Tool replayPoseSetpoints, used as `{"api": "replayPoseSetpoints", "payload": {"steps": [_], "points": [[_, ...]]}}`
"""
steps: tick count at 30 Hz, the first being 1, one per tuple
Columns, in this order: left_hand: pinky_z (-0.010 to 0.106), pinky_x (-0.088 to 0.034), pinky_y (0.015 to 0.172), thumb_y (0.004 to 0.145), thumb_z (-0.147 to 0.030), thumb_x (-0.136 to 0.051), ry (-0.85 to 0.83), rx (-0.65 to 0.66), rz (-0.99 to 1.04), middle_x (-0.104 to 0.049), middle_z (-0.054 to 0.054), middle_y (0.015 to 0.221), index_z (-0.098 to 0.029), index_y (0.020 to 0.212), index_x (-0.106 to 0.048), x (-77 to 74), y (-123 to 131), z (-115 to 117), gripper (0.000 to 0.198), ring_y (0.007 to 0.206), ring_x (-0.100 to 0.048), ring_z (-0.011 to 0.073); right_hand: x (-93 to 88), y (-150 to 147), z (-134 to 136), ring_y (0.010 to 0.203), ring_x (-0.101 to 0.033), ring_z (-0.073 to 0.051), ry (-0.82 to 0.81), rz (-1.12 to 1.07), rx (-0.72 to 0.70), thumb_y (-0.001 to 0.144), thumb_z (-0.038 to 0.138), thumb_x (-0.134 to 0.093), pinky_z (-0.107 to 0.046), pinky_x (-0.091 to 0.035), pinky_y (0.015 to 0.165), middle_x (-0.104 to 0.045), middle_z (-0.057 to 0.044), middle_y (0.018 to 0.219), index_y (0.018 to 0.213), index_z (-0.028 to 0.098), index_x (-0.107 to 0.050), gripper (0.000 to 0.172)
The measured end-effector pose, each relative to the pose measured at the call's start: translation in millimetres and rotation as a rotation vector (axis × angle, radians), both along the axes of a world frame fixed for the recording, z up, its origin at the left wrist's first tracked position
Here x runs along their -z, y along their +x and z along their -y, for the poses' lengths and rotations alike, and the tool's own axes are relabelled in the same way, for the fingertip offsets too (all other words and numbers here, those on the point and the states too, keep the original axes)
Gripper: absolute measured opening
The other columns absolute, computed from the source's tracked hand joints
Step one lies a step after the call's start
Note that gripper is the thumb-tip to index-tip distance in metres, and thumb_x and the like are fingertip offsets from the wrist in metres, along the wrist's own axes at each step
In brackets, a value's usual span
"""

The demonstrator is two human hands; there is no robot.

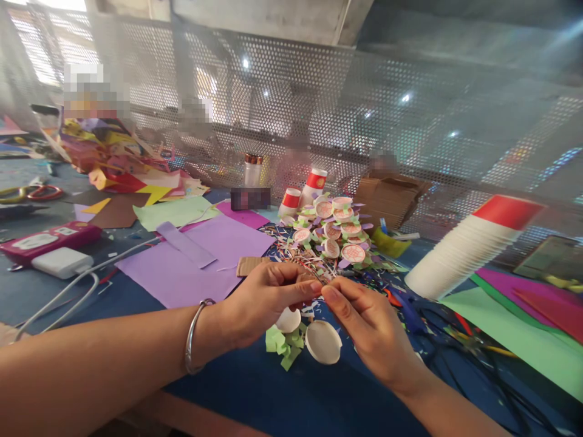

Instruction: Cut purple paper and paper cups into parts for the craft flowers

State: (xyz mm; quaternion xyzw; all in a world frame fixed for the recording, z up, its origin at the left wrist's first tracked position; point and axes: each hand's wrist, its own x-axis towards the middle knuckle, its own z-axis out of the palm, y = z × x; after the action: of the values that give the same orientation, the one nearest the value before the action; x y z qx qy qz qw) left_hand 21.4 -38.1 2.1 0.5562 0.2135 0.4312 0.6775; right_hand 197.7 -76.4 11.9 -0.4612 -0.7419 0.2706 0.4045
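My left hand [268, 297], with a silver bangle at the wrist, is closed in a pinch at the middle of the table. Fingertip to fingertip with it, my right hand [371, 318] pinches too. Whatever lies between the fingers is too small and hidden to make out. Just below them are two round white paper-cup bottoms, one [323, 342] facing up and another [288, 320] partly covered by my left hand. Small cut pieces of light green paper [286, 347] lie against them. Behind my hands rises a heap of cup-bottom discs [331, 230] with red printing and green and purple paper tabs.
Thin paper strips [307, 255] are scattered around the heap. A tilted stack of paper cups [469, 252] leans at right, beside coloured sheets [523, 346] and black cables. At left lie a purple sheet [159, 276], a white charger [62, 262] with its cable, and scissors [43, 192].
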Motion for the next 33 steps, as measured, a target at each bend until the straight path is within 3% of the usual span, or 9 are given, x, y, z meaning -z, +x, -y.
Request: {"api": "replayPoseSetpoints", "payload": {"steps": [8,15,22,29,33], "points": [[0.022,-0.031,0.055,0.083,-0.032,-0.071,-0.006,-0.010,-0.060,-0.052,-0.002,0.062,-0.012,0.066,-0.062,0.7,-2,0,0.027,0.057,-0.042,0.0071,3.4,4,-2,0.053,-0.029,-0.011,-0.063,-0.064,0.029,0.099,0.050,-0.048,-0.026,-0.025,0.047,-0.032,0.006,0.060,0.065,0.022,-0.041,0.045],[0.025,-0.025,0.053,0.085,-0.043,-0.068,0.080,-0.075,-0.180,-0.043,-0.005,0.061,-0.016,0.063,-0.051,-4.1,-6,-1,0.039,0.056,-0.034,0.0080,1.6,12,-4,0.051,-0.025,-0.011,-0.127,-0.079,0.075,0.096,0.057,-0.050,-0.027,-0.020,0.045,-0.028,0.007,0.059,0.070,0.022,-0.046,0.044],[0.026,-0.021,0.051,0.088,-0.044,-0.063,0.237,-0.041,-0.301,-0.036,-0.006,0.059,-0.016,0.064,-0.051,-2.3,-8,-4,0.038,0.055,-0.029,0.0082,-4.2,7,-3,0.059,-0.037,-0.013,-0.075,0.092,0.019,0.096,0.057,-0.047,-0.027,-0.030,0.054,-0.039,0.004,0.063,0.070,0.021,-0.050,0.045],[0.022,-0.033,0.054,0.082,-0.036,-0.068,0.136,-0.090,-0.302,-0.054,-0.003,0.063,-0.015,0.086,-0.067,-6.2,-11,-9,0.021,0.057,-0.045,0.0087,-4.8,18,-12,0.058,-0.036,-0.013,-0.088,0.159,0.106,0.096,0.061,-0.045,-0.026,-0.029,0.052,-0.041,0.004,0.063,0.074,0.020,-0.053,0.047],[0.021,-0.034,0.051,0.087,-0.037,-0.064,0.079,-0.129,-0.291,-0.054,-0.003,0.057,-0.015,0.079,-0.064,-8.5,-16,-15,0.023,0.052,-0.047,0.0075,-3.2,36,-23,0.052,-0.035,-0.012,-0.154,0.442,0.144,0.094,0.063,-0.046,-0.026,-0.023,0.048,-0.037,0.005,0.056,0.067,0.021,-0.047,0.050]]}}
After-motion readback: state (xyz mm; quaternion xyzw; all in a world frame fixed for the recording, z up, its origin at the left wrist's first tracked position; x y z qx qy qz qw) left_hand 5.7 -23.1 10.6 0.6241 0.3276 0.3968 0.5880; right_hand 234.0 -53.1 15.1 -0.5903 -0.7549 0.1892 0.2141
